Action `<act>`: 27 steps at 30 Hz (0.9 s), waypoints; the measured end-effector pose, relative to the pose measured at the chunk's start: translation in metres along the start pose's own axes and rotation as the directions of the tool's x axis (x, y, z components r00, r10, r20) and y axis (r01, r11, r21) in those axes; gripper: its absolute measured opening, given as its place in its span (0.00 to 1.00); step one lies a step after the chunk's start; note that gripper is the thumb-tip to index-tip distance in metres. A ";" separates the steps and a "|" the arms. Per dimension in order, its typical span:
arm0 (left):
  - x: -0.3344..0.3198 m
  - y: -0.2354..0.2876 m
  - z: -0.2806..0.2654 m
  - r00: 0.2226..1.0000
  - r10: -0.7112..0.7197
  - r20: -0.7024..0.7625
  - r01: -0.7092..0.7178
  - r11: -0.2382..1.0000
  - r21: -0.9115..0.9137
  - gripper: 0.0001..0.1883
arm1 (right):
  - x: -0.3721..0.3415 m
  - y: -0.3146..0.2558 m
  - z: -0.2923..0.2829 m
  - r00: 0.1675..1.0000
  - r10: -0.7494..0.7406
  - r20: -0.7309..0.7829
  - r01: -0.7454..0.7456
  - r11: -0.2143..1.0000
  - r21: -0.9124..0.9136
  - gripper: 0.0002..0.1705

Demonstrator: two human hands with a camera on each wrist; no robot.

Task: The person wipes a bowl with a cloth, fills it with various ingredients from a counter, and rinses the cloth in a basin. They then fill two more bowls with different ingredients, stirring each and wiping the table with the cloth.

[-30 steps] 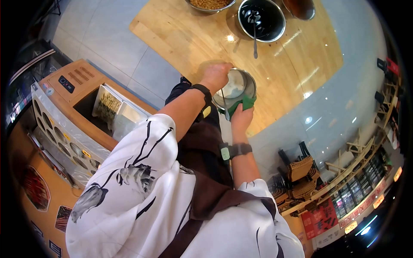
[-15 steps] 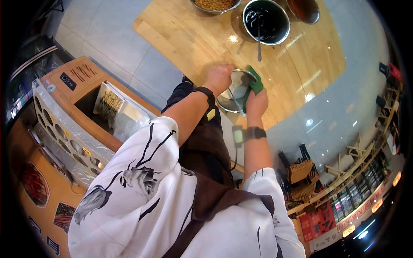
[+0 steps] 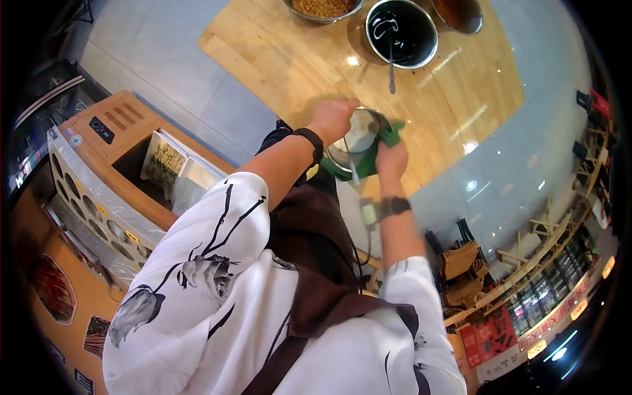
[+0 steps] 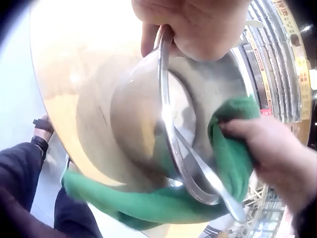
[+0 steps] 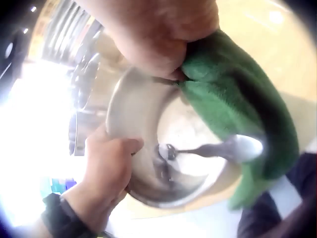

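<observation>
My left hand grips the rim of a metal pot at its left side, tilted over the wooden table's near edge. At the pot's right side, my right hand pinches a green cloth against the metal; in the right wrist view the cloth drapes over the rim and hangs outside. The left wrist view shows it running beneath the pot. A metal spoon leans inside, its end sticking out over the near rim. Something pale lies at the pot's bottom.
On the wooden table beyond stand a bowl of dark liquid with a spoon, a bowl of golden bits and a reddish-brown bowl. A wood-coloured cabinet is at left, wicker chairs at right.
My right hand has gone from the pot's near side up along its right side, and the cloth has shifted with it. My left hand has kept its grip on the rim.
</observation>
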State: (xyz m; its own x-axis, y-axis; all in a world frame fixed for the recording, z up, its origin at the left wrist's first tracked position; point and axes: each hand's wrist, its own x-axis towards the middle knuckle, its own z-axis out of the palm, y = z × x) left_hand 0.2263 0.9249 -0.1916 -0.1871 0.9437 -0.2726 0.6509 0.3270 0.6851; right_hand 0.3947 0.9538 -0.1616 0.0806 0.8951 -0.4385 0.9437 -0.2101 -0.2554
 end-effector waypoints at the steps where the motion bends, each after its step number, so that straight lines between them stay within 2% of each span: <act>1: 0.002 0.000 -0.001 0.999 0.023 0.022 -0.024 0.999 0.021 0.13 | 0.014 -0.019 -0.014 0.998 -0.038 0.049 0.043 0.992 -0.120 0.12; 3: 0.000 0.003 -0.001 0.998 0.040 0.053 -0.042 0.998 0.039 0.13 | 0.034 -0.046 -0.026 0.939 -0.316 0.135 0.341 0.910 -0.236 0.10; 4: 0.001 0.003 -0.002 0.997 0.048 0.057 -0.050 0.998 0.048 0.13 | 0.038 -0.047 -0.023 0.938 -0.317 0.138 0.342 0.910 -0.234 0.10; 6: 0.005 0.002 -0.006 0.997 0.051 0.055 -0.055 0.996 0.067 0.12 | 0.047 -0.050 -0.015 0.819 -0.553 0.152 0.573 0.786 -0.231 0.09; 8: 0.002 0.004 -0.004 0.997 0.081 -0.003 -0.081 0.996 0.023 0.14 | 0.042 -0.041 -0.011 0.848 -0.499 0.179 0.528 0.824 -0.204 0.09; 10: 0.002 0.003 0.000 0.999 0.051 -0.005 -0.051 0.999 -0.011 0.14 | 0.034 -0.035 -0.009 0.917 -0.394 0.059 0.398 0.912 -0.105 0.09; 11: 0.003 0.003 0.002 1.000 0.026 -0.008 -0.026 0.999 -0.042 0.14 | 0.029 -0.032 -0.009 0.952 -0.303 0.050 0.307 0.948 -0.083 0.09; 12: 0.003 0.002 0.005 1.000 0.031 -0.007 -0.031 0.999 -0.042 0.14 | 0.023 -0.028 -0.007 0.953 -0.301 0.045 0.304 0.949 -0.083 0.09; 14: 0.004 -0.001 0.007 0.997 0.022 -0.076 -0.030 0.993 -0.114 0.14 | 0.013 -0.011 0.005 0.996 -0.074 -0.057 0.078 0.994 0.074 0.10; 16: 0.003 0.002 0.007 0.995 0.006 -0.097 -0.021 0.989 -0.149 0.14 | -0.008 0.012 0.021 0.997 0.021 -0.073 -0.004 0.974 0.226 0.13; 18: 0.002 0.003 0.008 0.993 -0.012 -0.113 -0.009 0.983 -0.183 0.13 | -0.036 0.023 0.049 0.971 0.213 -0.111 -0.153 0.905 0.398 0.14; 19: 0.001 0.002 0.009 0.993 -0.059 -0.101 0.039 0.980 -0.194 0.13 | -0.046 0.014 0.062 0.970 0.216 -0.111 -0.155 0.903 0.400 0.14; 20: -0.001 0.002 0.011 0.990 -0.108 -0.087 0.089 0.975 -0.202 0.13 | -0.058 0.003 0.076 0.874 0.485 -0.044 -0.353 0.694 0.627 0.13; 21: -0.003 0.004 0.009 0.991 -0.109 -0.082 0.091 0.976 -0.196 0.13 | -0.064 -0.002 0.083 0.715 0.692 0.094 -0.479 0.387 0.788 0.13; 23: -0.007 0.009 0.001 0.928 -0.362 -0.090 0.331 0.910 -0.250 0.13 | -0.059 -0.022 0.067 0.741 0.659 0.131 -0.456 0.350 0.818 0.13; 24: -0.011 0.010 -0.001 0.931 -0.353 -0.089 0.324 0.916 -0.238 0.13 | -0.056 -0.028 0.059 0.769 0.620 0.155 -0.428 0.320 0.845 0.14; 25: -0.013 0.010 -0.003 0.903 -0.411 -0.122 0.369 0.890 -0.266 0.13 | -0.047 -0.022 0.057 0.832 0.540 0.127 -0.384 0.394 0.835 0.12; 26: -0.010 0.010 -0.006 0.871 -0.466 -0.154 0.408 0.862 -0.301 0.13 | -0.034 -0.013 0.053 0.832 0.541 0.123 -0.375 0.383 0.844 0.12; 27: -0.007 0.008 -0.010 0.877 -0.455 -0.154 0.398 0.868 -0.297 0.13 | -0.023 -0.006 0.042 0.934 0.354 0.058 -0.293 0.660 0.692 0.13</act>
State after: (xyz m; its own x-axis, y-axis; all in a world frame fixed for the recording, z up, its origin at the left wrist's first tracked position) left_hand 0.2249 0.9215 -0.1774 -0.5737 0.6865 -0.4468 0.2720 0.6742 0.6866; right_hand 0.3735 0.9182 -0.1858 0.3904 0.7386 -0.5497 0.3775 -0.6729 -0.6361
